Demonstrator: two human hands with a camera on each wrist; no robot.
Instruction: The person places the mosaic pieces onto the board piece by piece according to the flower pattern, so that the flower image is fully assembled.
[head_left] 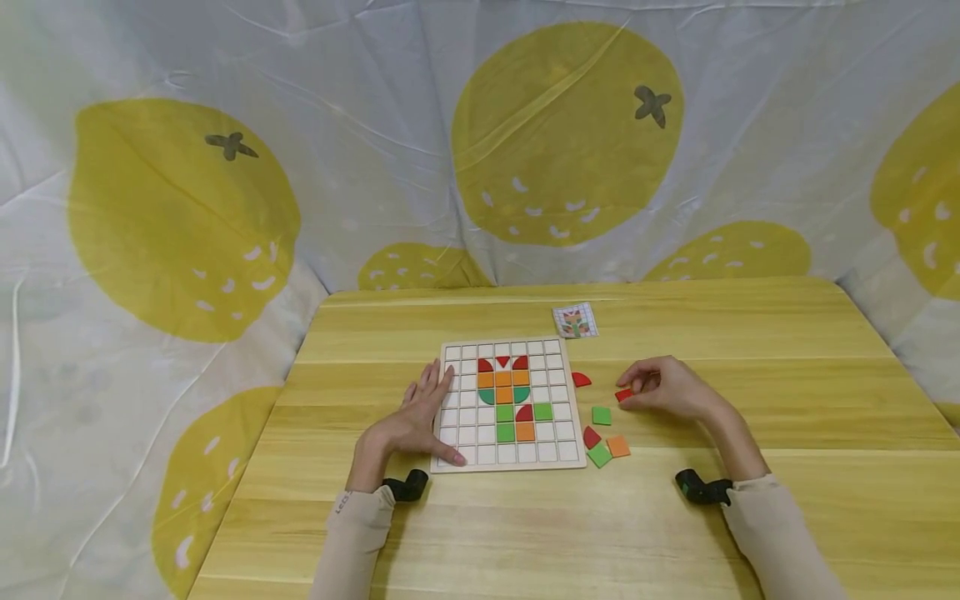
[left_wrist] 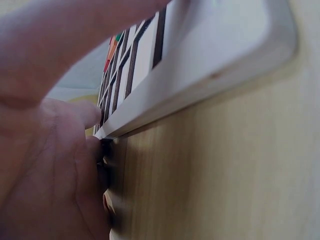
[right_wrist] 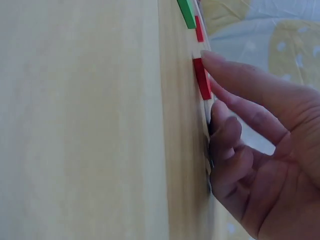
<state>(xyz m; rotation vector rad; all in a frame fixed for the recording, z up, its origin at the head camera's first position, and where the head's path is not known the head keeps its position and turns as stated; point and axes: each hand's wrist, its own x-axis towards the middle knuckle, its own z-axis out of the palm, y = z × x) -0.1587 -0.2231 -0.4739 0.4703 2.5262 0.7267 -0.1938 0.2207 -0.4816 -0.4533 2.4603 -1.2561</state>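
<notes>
A square wooden grid board [head_left: 517,468] lies on the table with red, orange and green tiles set in its middle cells, forming a flower-like figure. My left hand [head_left: 408,427] rests spread along the board's left side, thumb on the lower left corner and fingertips at the left edge. In the left wrist view the thumb and palm [left_wrist: 45,165] lean against the white rim [left_wrist: 175,90]. To the right of the board, my right hand [head_left: 672,390] pinches a small red tile [head_left: 624,395] between thumb and index finger, close over the table.
Between board and right hand lie loose tiles: a red quarter-circle [head_left: 581,380], a green square [head_left: 601,416], another red quarter-circle [head_left: 592,437], a second green square [head_left: 599,455] and an orange square [head_left: 618,447]. A pattern card [head_left: 576,320] lies behind the board. Lemon-print cloth [head_left: 375,167] hangs behind.
</notes>
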